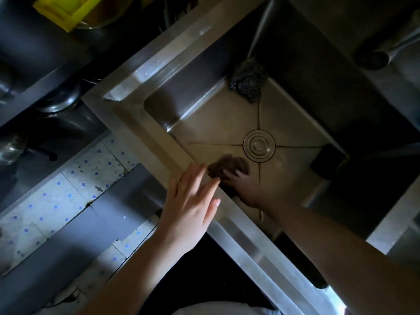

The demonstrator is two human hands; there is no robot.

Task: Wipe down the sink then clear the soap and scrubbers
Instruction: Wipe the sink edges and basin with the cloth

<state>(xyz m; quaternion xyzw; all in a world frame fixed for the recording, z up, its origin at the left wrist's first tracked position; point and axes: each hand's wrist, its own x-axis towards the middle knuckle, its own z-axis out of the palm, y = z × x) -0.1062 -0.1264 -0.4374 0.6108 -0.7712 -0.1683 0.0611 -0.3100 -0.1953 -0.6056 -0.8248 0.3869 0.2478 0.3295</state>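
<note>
Steel sink (pixel 159 153), square basin, round drain (pixel 259 145) at centre. Dark mesh scrubber (pixel 247 84) in far corner. Right hand (pixel 252 189) inside basin, fingers closed over a brown scrubber (pixel 227 165) pressed to the floor beside the drain. Left hand (pixel 191 208) flat on near rim, fingers spread, holding nothing.

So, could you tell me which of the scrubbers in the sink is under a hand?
The brownish scrubber near the drain, pressed under the right hand; the dark mesh scrubber sits untouched in the far corner.
</note>
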